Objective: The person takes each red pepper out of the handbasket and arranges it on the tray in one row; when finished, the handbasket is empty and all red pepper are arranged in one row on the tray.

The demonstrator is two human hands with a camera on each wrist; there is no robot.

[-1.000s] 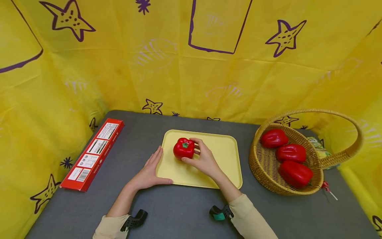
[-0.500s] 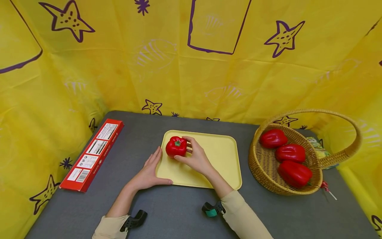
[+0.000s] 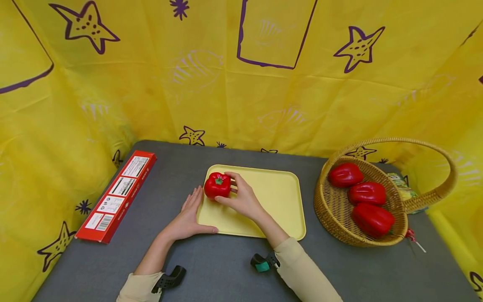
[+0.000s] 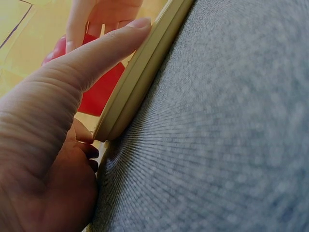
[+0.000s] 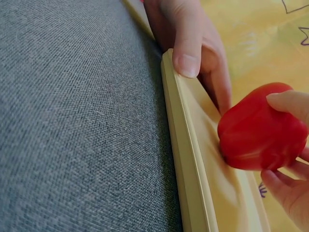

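Note:
A red bell pepper with a green stem is at the left end of the pale yellow tray. My right hand holds it from its right side, thumb in front and fingers behind. In the right wrist view the pepper sits low over the tray's surface. My left hand rests at the tray's near left corner, fingers straight along the left edge and thumb along the front edge. In the left wrist view the thumb of my left hand overlaps the tray's rim and partly hides the pepper.
A wicker basket with a tall handle stands to the right, with 3 red bell peppers in it. A wrapped lollipop and a colourful packet lie beside it. To the left lies a long red box. Yellow cloth hangs behind the table.
My right hand has moved the bell pepper leftward over the tray, up to its left edge near my left fingers. The left hand has stayed in place.

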